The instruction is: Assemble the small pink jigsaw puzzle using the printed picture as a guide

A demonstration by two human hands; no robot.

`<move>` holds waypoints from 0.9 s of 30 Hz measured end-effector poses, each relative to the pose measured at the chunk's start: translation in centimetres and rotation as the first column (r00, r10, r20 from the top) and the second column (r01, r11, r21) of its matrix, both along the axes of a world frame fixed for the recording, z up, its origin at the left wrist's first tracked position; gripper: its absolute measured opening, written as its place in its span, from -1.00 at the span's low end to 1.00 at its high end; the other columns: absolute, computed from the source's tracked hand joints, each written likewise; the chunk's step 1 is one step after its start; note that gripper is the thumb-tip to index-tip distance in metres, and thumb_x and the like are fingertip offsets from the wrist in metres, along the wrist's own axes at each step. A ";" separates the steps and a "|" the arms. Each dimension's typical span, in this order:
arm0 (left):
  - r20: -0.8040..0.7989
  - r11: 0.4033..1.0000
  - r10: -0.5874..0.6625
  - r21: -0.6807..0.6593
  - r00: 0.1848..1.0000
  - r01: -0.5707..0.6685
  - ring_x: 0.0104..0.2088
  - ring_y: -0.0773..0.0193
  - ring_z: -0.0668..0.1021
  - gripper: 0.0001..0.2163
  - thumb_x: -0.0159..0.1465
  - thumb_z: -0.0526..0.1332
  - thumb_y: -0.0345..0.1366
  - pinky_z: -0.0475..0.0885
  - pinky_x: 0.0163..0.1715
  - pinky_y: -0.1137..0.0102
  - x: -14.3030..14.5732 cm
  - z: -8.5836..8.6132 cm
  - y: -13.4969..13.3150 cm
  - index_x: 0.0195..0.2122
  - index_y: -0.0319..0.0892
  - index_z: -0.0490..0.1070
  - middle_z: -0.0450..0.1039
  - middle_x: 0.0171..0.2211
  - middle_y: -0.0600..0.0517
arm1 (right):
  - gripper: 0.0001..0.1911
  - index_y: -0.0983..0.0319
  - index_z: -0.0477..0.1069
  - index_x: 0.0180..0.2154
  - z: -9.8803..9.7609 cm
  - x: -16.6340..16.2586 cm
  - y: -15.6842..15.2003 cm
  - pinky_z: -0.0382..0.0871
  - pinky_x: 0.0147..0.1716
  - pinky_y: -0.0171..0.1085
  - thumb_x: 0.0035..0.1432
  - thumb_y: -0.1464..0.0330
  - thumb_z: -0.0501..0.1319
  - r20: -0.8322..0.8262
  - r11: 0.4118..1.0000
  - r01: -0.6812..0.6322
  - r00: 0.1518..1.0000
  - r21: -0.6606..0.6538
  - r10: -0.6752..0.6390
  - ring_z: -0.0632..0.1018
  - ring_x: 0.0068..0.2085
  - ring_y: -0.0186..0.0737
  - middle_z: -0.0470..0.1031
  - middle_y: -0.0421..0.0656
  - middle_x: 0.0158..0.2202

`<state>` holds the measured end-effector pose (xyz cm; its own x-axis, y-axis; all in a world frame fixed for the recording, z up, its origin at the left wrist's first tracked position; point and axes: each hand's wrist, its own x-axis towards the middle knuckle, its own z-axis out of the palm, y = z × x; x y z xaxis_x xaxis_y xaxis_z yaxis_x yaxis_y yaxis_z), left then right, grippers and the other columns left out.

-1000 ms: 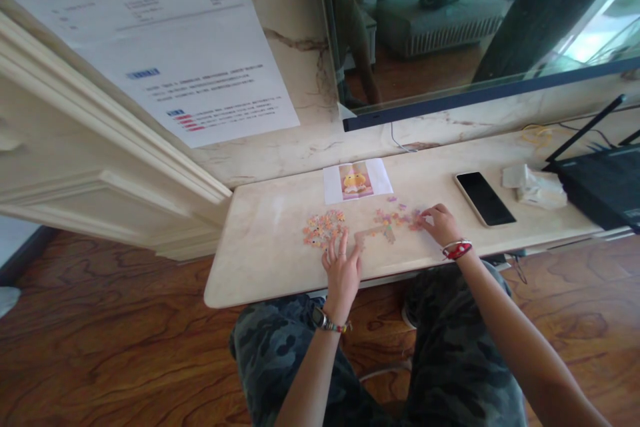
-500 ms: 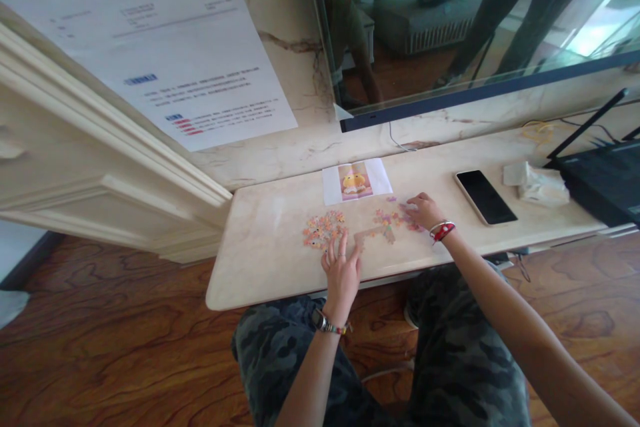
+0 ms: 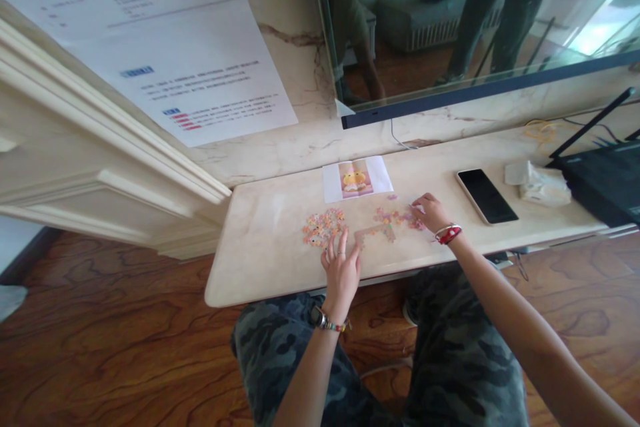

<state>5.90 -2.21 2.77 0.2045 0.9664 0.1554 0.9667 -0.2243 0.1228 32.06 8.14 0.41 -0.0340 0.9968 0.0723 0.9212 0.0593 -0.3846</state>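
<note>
My left hand [image 3: 342, 272] lies with fingers spread on the stone shelf, fingertips at the near edge of a loose pile of orange and pink jigsaw puzzle pieces [image 3: 320, 227]. To the right of it runs a thin, pale joined strip of pieces [image 3: 373, 232] with a bend in it. My right hand [image 3: 431, 212] is closed in a pinch over the purple pieces [image 3: 418, 223], a small pale puzzle piece [image 3: 417, 208] at its fingertips. Between the hands are more pink and purple pieces [image 3: 387, 216]. A lone purple piece [image 3: 393, 197] sits just below the printed picture [image 3: 356, 177] of yellow figures.
A smartphone [image 3: 487, 196] lies right of my right hand, with a white tissue pack [image 3: 543, 185] and a black router [image 3: 600, 177] beyond. The shelf's front edge [image 3: 280, 288] is above my knees. A TV screen [image 3: 425, 33] hangs behind, beside a printed sheet [image 3: 200, 67].
My right hand has shifted slightly right and toward me, and a pale piece now shows at its fingertips. My left hand has stayed in place.
</note>
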 end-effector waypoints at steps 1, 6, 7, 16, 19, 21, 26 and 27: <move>0.001 1.000 0.003 0.001 1.000 -0.003 0.14 -0.03 0.05 -0.68 0.14 0.07 -0.35 0.15 -0.03 0.04 0.0 0.0 0.0 -0.08 0.08 0.32 -0.01 0.17 0.07 | -0.77 0.30 0.42 -0.31 0.0 0.2 -0.6 0.27 -0.30 -0.32 0.03 0.34 0.08 -0.026 0.999 0.006 1.000 0.032 -0.005 0.41 -0.36 -0.30 0.35 -0.06 -0.29; 0.013 1.000 0.021 0.007 1.000 -0.021 0.14 -0.04 0.06 -0.68 0.14 0.07 -0.36 0.16 -0.03 0.04 0.1 0.0 -0.2 -0.08 0.08 0.32 0.01 0.16 0.04 | -0.70 0.27 0.40 -0.27 -0.8 1.2 -4.1 0.30 -0.31 -0.26 -0.01 0.23 0.12 -0.072 0.991 0.075 0.995 0.111 -0.068 0.41 -0.37 -0.26 0.34 -0.07 -0.29; 0.017 1.000 0.026 0.009 1.000 -0.026 0.14 -0.03 0.07 -0.68 0.13 0.07 -0.36 0.16 -0.03 0.04 0.1 -0.1 -0.2 -0.08 0.07 0.32 0.02 0.15 0.03 | -0.70 0.26 0.39 -0.26 -1.0 1.2 -4.6 0.31 -0.31 -0.26 -0.01 0.21 0.12 -0.072 0.991 0.079 0.995 0.111 -0.071 0.42 -0.36 -0.25 0.34 -0.07 -0.30; 0.028 0.998 0.051 0.029 0.998 -0.052 0.12 0.01 0.11 -0.67 0.13 0.09 -0.38 0.15 -0.01 0.07 0.1 -0.4 0.2 -0.07 0.01 0.32 0.07 0.13 -0.03 | -0.75 0.26 0.39 -0.32 -1.8 0.4 -5.9 0.31 -0.35 -0.31 0.05 0.26 0.05 -0.161 0.987 0.070 0.986 0.144 -0.047 0.42 -0.38 -0.29 0.38 -0.09 -0.37; 0.029 0.998 0.047 0.039 0.998 -0.048 0.13 0.00 0.10 -0.66 0.13 0.08 -0.37 0.14 0.00 0.07 0.2 -0.4 0.3 -0.05 0.00 0.30 0.06 0.13 -0.04 | -0.74 0.26 0.38 -0.30 -1.6 0.2 -6.2 0.29 -0.40 -0.31 0.03 0.25 0.06 -0.198 0.984 0.110 0.977 0.141 -0.081 0.41 -0.44 -0.30 0.40 -0.12 -0.41; 0.032 0.998 0.043 0.041 0.999 -0.044 0.13 -0.01 0.09 -0.67 0.13 0.09 -0.37 0.13 0.00 0.06 0.2 -0.3 0.3 -0.05 -0.01 0.30 0.05 0.13 -0.05 | -0.72 0.26 0.38 -0.30 -1.3 0.2 -6.4 0.28 -0.43 -0.31 0.01 0.23 0.07 -0.244 0.981 0.145 0.963 0.126 -0.111 0.40 -0.47 -0.31 0.41 -0.13 -0.45; 0.036 0.999 0.039 0.022 0.999 -0.040 0.13 -0.01 0.09 -0.70 0.12 0.09 -0.37 0.15 -0.01 0.07 0.3 -0.3 0.2 -0.10 0.00 0.34 0.06 0.13 -0.03 | -0.68 0.24 0.41 -0.38 -0.3 0.6 -6.9 0.26 -0.48 -0.33 -0.03 0.14 0.08 -0.378 0.980 0.195 0.911 0.041 -0.165 0.40 -0.50 -0.32 0.44 -0.16 -0.52; 0.035 0.999 0.037 0.020 0.999 -0.038 0.13 -0.01 0.09 -0.70 0.12 0.09 -0.37 0.15 -0.01 0.07 0.3 -0.3 0.1 -0.11 0.00 0.35 0.06 0.13 -0.03 | -0.67 0.24 0.42 -0.39 -0.3 0.9 -6.8 0.25 -0.50 -0.34 -0.04 0.12 0.09 -0.397 0.982 0.190 0.902 0.019 -0.167 0.40 -0.51 -0.32 0.44 -0.16 -0.53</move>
<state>6.15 -2.08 2.47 0.1620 0.9698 0.1822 0.9698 -0.1906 0.1521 32.96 1.33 0.16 0.1867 0.9774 0.0988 0.6940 -0.0600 -0.7175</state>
